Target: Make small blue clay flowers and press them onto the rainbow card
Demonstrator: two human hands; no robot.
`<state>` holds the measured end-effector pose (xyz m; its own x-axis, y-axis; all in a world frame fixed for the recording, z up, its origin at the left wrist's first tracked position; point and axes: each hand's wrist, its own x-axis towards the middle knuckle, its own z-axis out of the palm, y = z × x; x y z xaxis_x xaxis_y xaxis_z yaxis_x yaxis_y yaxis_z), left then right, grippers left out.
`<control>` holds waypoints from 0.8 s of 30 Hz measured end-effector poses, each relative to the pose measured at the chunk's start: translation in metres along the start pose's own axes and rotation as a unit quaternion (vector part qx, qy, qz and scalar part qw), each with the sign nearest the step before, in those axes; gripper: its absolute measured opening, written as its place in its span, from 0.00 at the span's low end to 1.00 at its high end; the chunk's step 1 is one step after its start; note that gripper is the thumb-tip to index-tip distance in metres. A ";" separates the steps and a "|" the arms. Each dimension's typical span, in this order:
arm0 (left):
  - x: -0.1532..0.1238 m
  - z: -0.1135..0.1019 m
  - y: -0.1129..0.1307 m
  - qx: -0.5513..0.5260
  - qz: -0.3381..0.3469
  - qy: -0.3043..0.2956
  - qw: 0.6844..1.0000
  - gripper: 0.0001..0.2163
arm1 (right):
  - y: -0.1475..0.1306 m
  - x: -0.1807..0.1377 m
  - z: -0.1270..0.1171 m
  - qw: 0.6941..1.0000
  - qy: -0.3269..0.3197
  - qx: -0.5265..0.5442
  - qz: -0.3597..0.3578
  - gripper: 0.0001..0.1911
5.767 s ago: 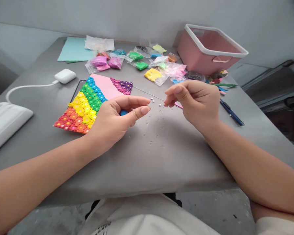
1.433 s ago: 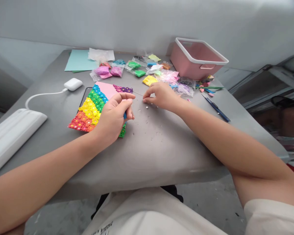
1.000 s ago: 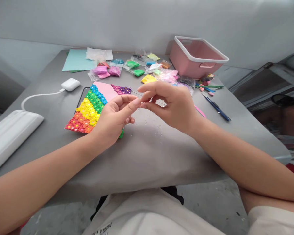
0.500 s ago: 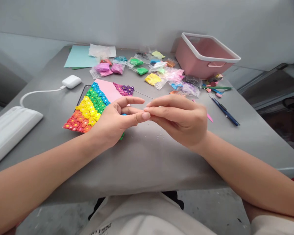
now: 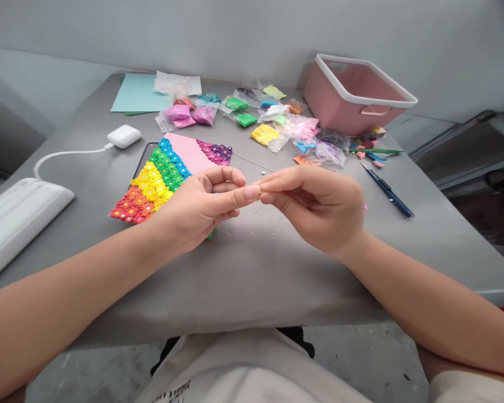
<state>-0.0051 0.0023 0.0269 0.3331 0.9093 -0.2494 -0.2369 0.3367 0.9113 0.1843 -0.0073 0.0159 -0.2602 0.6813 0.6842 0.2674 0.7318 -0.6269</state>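
My left hand (image 5: 212, 204) is closed, its thumb pressed against the fingers, and its tip meets the fingertips of my right hand (image 5: 315, 204). The right hand is pinched too. Whatever sits between the fingertips is too small or too hidden to make out. Under and behind the left hand lies a pink card (image 5: 185, 151) covered in rows of small clay flowers (image 5: 162, 173) in red, orange, yellow, green and blue, with a purple patch at its far right corner. A thin metal rod with a ball end (image 5: 254, 162) lies just beyond the fingers.
Several bags of coloured clay (image 5: 264, 134) lie across the back of the table, beside a pink bin (image 5: 353, 109). A blue craft knife (image 5: 386, 189) is at the right. On the left are a white power strip (image 5: 29, 218), a charger (image 5: 124, 136) and blue-green paper (image 5: 136, 93).
My left fingers have curled in, where the index finger was stretched out before. My right hand has turned and shifted slightly right; the fingertips still meet. The view has moved a little.
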 end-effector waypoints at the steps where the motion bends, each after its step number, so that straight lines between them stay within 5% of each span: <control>1: 0.000 -0.001 -0.001 0.010 0.005 -0.005 1.000 0.15 | 0.001 0.002 0.000 0.998 0.009 0.037 0.041 0.06; 8: 0.002 -0.004 -0.009 0.105 0.055 -0.019 0.993 0.10 | 0.028 0.022 -0.015 0.948 0.049 0.190 0.252 0.27; 15: 0.005 -0.009 -0.009 0.135 0.061 -0.021 0.989 0.12 | 0.045 0.029 -0.027 0.963 0.054 0.109 0.241 0.23; 24: 0.006 -0.005 -0.009 0.118 0.095 0.047 0.987 0.16 | 0.072 0.031 -0.031 0.981 0.026 0.025 0.192 0.21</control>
<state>-0.0055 0.0063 0.0153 0.2151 0.9728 -0.0861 -0.0647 0.1021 0.9927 0.2238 0.0655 0.0036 -0.1015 0.9058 0.4114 0.2910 0.4225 -0.8584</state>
